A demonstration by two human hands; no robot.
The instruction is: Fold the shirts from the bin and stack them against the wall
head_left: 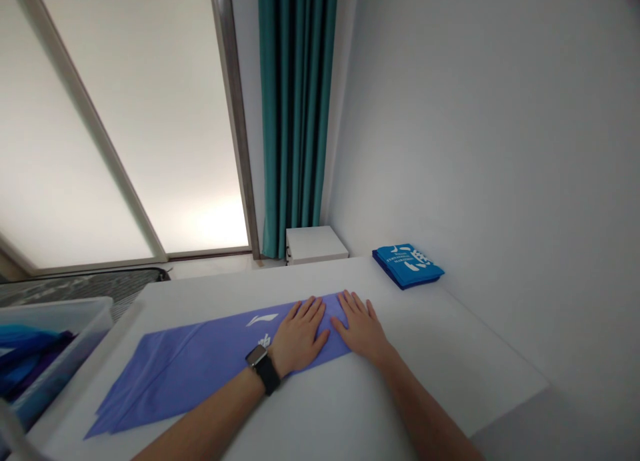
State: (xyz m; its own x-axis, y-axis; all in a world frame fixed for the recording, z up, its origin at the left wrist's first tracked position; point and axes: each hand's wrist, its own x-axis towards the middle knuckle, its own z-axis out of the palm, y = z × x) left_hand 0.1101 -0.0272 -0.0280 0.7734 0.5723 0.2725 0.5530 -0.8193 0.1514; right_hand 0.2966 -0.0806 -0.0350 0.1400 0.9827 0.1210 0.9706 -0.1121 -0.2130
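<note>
A long purple cloth piece (175, 364) with white print lies across the white table (320, 414), its layered, uneven end at the left. My left hand (299, 338), with a black watch on the wrist, rests flat on the cloth right of the print, fingers spread. Close beside it, my right hand (361, 326) lies flat over the cloth's right end, thumb pointing towards my left hand. Neither hand grips anything.
A stack of folded blue cloth bags (407, 264) with white print sits at the table's back right, by the wall. A translucent bin (93, 324) holding blue and dark cloth stands at the left. Behind the table are a white cabinet (316, 242) and a green curtain (297, 114).
</note>
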